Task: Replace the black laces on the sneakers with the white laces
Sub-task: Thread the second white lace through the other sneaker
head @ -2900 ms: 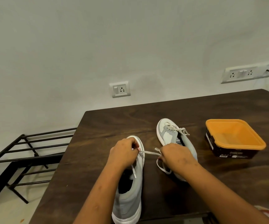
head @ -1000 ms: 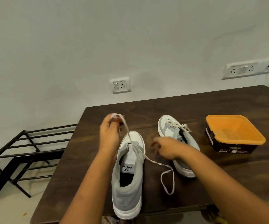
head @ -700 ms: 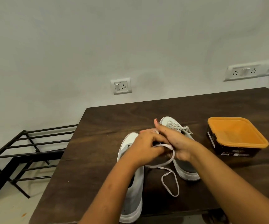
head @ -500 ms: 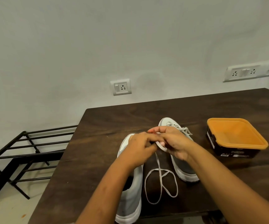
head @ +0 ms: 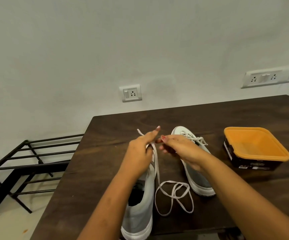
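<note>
Head view: the left hand [head: 140, 153] pinches the white lace [head: 156, 161] above the near sneaker [head: 140, 210], and the slack loops on the table [head: 105, 153] between both shoes. The right hand [head: 180, 149] is just beside it, fingers curled; I cannot tell whether it holds lace. The second sneaker [head: 199, 181], already laced white, sits near an orange tub [head: 254, 148]

Both my forearms reach forward, hands nearly meeting. My left hand [head: 140, 151] pinches the white lace [head: 156, 163], index finger pointing up. My right hand [head: 180, 149] hovers just beside it, fingers loosely curled toward the left.
</note>
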### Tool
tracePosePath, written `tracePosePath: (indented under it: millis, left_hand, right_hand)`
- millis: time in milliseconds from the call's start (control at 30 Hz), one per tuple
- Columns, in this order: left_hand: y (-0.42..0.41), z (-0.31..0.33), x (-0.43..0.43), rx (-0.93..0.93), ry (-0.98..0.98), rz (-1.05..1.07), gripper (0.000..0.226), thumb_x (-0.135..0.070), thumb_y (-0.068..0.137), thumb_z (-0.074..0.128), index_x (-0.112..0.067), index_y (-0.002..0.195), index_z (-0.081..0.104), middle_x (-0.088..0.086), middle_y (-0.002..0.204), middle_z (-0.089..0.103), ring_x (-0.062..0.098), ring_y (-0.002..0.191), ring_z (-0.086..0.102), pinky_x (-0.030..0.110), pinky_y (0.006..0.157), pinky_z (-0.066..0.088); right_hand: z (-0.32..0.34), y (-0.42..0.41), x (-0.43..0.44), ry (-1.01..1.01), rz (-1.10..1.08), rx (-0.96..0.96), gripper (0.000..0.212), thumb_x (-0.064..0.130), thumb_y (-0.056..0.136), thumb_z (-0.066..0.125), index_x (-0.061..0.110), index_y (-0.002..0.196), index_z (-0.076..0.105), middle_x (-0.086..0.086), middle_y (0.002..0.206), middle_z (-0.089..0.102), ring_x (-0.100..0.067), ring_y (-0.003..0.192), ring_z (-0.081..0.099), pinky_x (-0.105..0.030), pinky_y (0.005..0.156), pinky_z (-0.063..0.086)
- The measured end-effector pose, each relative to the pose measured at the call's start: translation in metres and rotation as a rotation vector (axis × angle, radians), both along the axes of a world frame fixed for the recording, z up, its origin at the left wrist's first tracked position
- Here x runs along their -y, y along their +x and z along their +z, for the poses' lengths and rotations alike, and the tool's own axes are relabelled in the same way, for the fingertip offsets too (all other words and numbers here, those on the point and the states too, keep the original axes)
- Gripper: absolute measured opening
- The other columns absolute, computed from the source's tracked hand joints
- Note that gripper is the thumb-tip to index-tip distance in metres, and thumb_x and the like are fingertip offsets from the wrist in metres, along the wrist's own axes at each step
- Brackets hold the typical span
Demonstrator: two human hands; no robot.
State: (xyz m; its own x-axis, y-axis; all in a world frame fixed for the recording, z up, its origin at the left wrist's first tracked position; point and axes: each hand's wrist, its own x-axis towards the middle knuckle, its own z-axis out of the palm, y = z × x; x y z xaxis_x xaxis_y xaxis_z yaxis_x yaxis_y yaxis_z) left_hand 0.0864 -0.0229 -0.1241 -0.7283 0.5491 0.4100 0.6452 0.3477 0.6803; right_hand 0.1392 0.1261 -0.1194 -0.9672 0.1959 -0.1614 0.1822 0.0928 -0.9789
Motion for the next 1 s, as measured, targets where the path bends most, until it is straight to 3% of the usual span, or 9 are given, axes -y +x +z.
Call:
tracePosePath:
  millis: [133, 200, 333, 433, 533, 600, 800, 900, 1000]
  left_hand:
    - [0.006, 0.000, -0.012, -0.009, -0.182, -0.120, 0.103, 0.002, 0.083, 0.046, -0.064, 0.135, -0.015, 0.019, 0.128, 0.056, 0.030, 0.098, 0.062, 0.044, 0.087, 0.053]
    - [0.005, -0.002, -0.012, 0.049, -0.162, -0.160, 0.105, -0.003, 0.084, 0.049, -0.065, 0.132, -0.020, 0.008, 0.145, 0.044, 0.026, 0.103, 0.063, 0.034, 0.084, 0.054]
    - [-0.002, -0.006, -0.001, 0.127, -0.052, -0.187, 0.090, -0.010, 0.085, 0.057, -0.065, 0.137, 0.008, -0.020, 0.135, 0.040, -0.010, 0.120, 0.041, 0.013, 0.092, 0.035]
    - [-0.015, -0.012, 0.014, 0.106, -0.079, 0.034, 0.064, -0.005, 0.083, 0.054, -0.041, 0.134, 0.044, -0.013, 0.127, 0.053, 0.003, 0.116, 0.052, 0.013, 0.091, 0.040]
    - [-0.027, -0.021, 0.021, 0.099, -0.228, 0.318, 0.023, -0.014, 0.085, 0.056, -0.026, 0.103, 0.063, -0.003, 0.119, 0.058, 0.017, 0.111, 0.054, 0.026, 0.088, 0.042]
    - [-0.031, -0.028, 0.019, 0.142, -0.371, 0.370, 0.011, -0.024, 0.087, 0.056, -0.021, 0.088, 0.067, 0.001, 0.112, 0.057, 0.021, 0.106, 0.055, 0.030, 0.086, 0.043]
    - [-0.030, -0.039, 0.006, 0.275, -0.507, 0.391, 0.043, -0.049, 0.084, 0.059, -0.010, 0.068, 0.067, 0.005, 0.091, 0.065, 0.022, 0.084, 0.062, 0.028, 0.068, 0.045]
    - [-0.032, -0.039, 0.003, 0.433, -0.486, 0.364, 0.018, -0.030, 0.078, 0.066, -0.014, 0.072, 0.070, 0.005, 0.086, 0.068, 0.021, 0.082, 0.062, 0.027, 0.069, 0.049]
    - [-0.033, -0.037, 0.004, 0.587, -0.391, 0.373, 0.009, -0.016, 0.074, 0.067, -0.013, 0.067, 0.069, 0.008, 0.078, 0.065, 0.022, 0.075, 0.059, 0.028, 0.069, 0.048]
  right_hand:
    - [-0.013, -0.001, 0.011, -0.336, 0.066, 0.020, 0.024, 0.031, 0.098, 0.050, 0.016, 0.090, 0.067, -0.003, 0.079, 0.066, -0.011, 0.073, 0.064, -0.027, 0.071, 0.055]
    - [-0.018, -0.002, 0.013, -0.312, 0.043, 0.005, 0.024, 0.028, 0.097, 0.052, 0.016, 0.084, 0.068, -0.003, 0.070, 0.062, -0.010, 0.061, 0.058, -0.024, 0.055, 0.049]
    - [-0.022, -0.005, 0.009, -0.093, -0.005, -0.062, 0.024, 0.016, 0.099, 0.049, 0.014, 0.084, 0.069, 0.003, 0.058, 0.053, -0.001, 0.043, 0.039, -0.014, 0.042, 0.030]
    - [-0.024, -0.007, 0.004, 0.060, -0.030, -0.041, 0.024, 0.012, 0.099, 0.047, 0.018, 0.089, 0.067, 0.002, 0.065, 0.060, 0.001, 0.039, 0.042, -0.013, 0.039, 0.031]
    - [-0.034, -0.010, 0.004, 0.085, -0.089, 0.051, 0.036, -0.002, 0.095, 0.036, 0.020, 0.094, 0.065, -0.003, 0.078, 0.063, -0.001, 0.037, 0.044, -0.015, 0.037, 0.035]
    - [-0.042, -0.013, 0.008, 0.049, -0.124, 0.107, 0.039, -0.006, 0.090, 0.032, 0.015, 0.092, 0.065, -0.006, 0.080, 0.061, -0.005, 0.041, 0.049, -0.016, 0.040, 0.040]
    - [-0.057, -0.022, 0.017, -0.047, -0.149, 0.204, 0.024, 0.003, 0.090, 0.042, 0.011, 0.079, 0.061, -0.004, 0.069, 0.054, -0.011, 0.054, 0.048, -0.020, 0.046, 0.039]
    - [-0.063, -0.021, 0.014, 0.113, -0.132, 0.188, 0.024, 0.027, 0.091, 0.059, 0.015, 0.070, 0.059, 0.002, 0.061, 0.057, -0.007, 0.047, 0.049, -0.020, 0.046, 0.035]
    - [-0.070, -0.026, 0.017, 0.314, -0.098, 0.124, 0.025, 0.028, 0.091, 0.061, 0.018, 0.068, 0.061, 0.004, 0.061, 0.061, -0.006, 0.048, 0.050, -0.021, 0.054, 0.042]
